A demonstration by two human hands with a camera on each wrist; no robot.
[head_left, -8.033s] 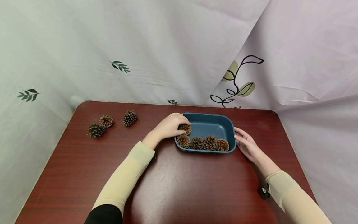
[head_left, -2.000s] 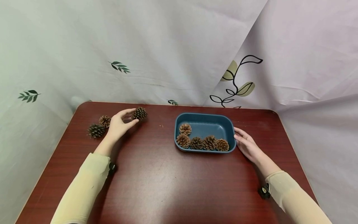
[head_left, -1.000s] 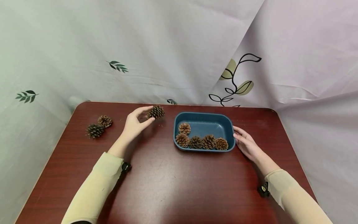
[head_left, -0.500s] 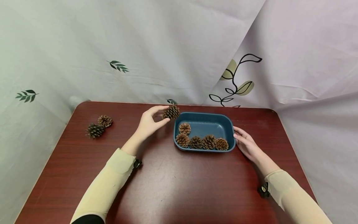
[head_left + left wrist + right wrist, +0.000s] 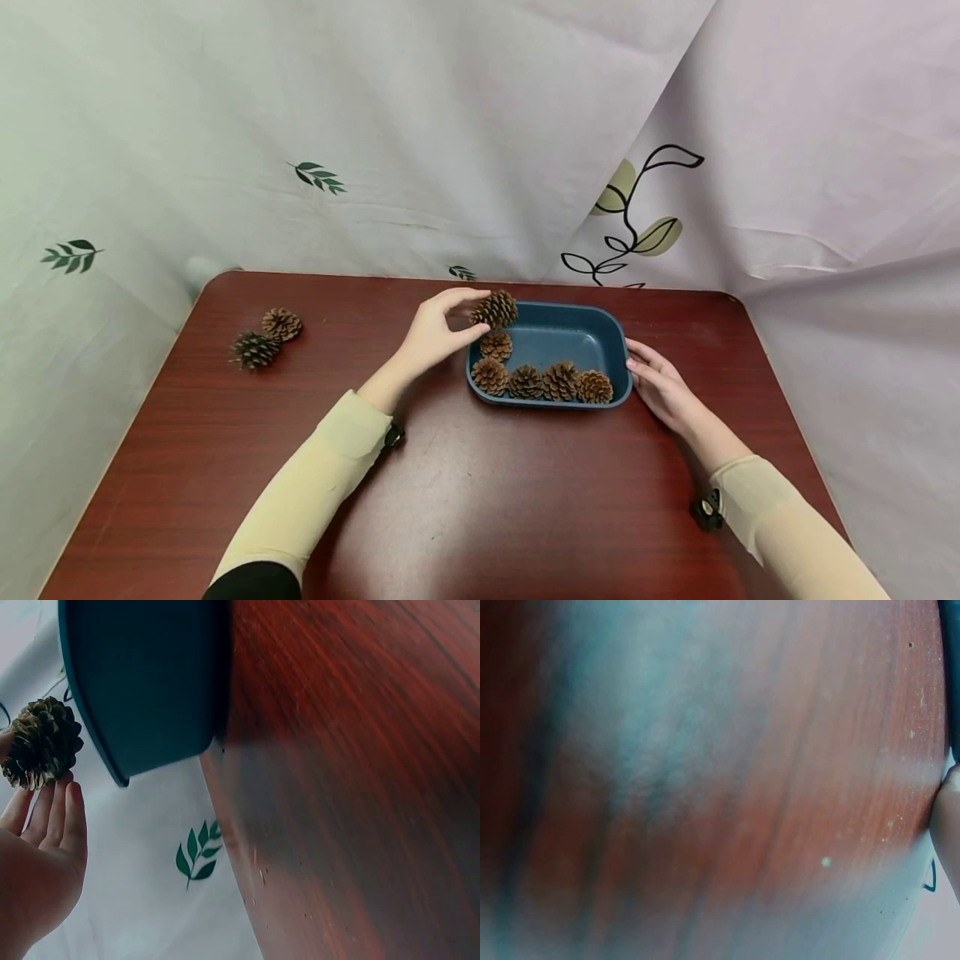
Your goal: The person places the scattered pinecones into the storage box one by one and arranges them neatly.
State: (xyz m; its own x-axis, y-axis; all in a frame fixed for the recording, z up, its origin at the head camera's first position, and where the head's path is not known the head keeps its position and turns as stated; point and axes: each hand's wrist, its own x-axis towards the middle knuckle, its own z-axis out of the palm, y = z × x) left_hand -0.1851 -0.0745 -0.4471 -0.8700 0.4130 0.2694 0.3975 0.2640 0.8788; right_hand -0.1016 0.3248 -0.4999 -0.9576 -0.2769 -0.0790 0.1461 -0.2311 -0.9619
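Between its thumb and fingers, my left hand (image 5: 441, 327) pinches a pine cone (image 5: 495, 310). That cone is over the back left corner of a blue rectangular tray (image 5: 555, 406). In the left wrist view the held pine cone (image 5: 46, 746) sits at the fingertips, above the level of the tray's rim (image 5: 90, 731). Several pine cones lie in the tray: a row along the near wall, with one pine cone (image 5: 559, 381) among them, and another pine cone (image 5: 496, 346) at the left end. My right hand (image 5: 667, 392) rests its extended fingers against the tray's right end.
Two pine cones, a brown pine cone (image 5: 282, 324) and a darker pine cone (image 5: 255, 350), lie close together on the left of the reddish-brown table (image 5: 480, 500). A pale curtain (image 5: 420, 125) with leaf prints hangs behind the table's back edge.
My left hand put down a cone at the tray's left end, picked another from the table's back left, and carried it right to over the tray. The right hand stays at the tray's right end.
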